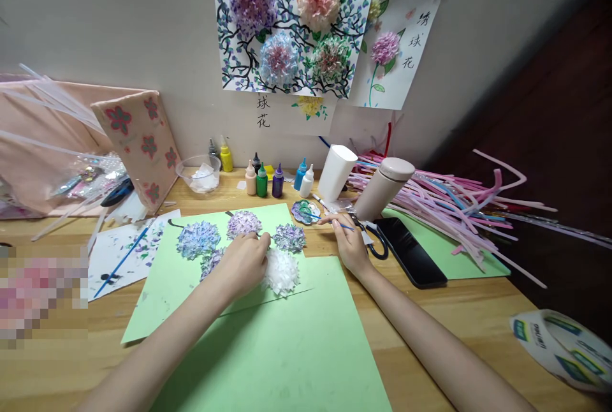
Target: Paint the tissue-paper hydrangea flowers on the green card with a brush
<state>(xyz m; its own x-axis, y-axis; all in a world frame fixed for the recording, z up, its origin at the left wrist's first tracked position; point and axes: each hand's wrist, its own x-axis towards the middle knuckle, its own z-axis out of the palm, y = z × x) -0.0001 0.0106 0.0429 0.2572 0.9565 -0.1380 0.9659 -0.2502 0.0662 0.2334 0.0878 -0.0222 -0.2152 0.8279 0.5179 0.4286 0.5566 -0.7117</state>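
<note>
Right hand (351, 247) has the blue brush (348, 227) pinched by the palette (300, 213), so load lightly; left hand (245, 264) is at the white flower (283, 273) on the green sheet (160, 294), can't tell if gripping, best steady its edge.

Soft light, shadowed green paper (287, 348) beneath left arm (176, 342), pixelated patch (43, 291).

The left hand (246, 265) partly hides 1 purple flower (209, 263); the right edge crops a labelled roll (542, 345).
</note>
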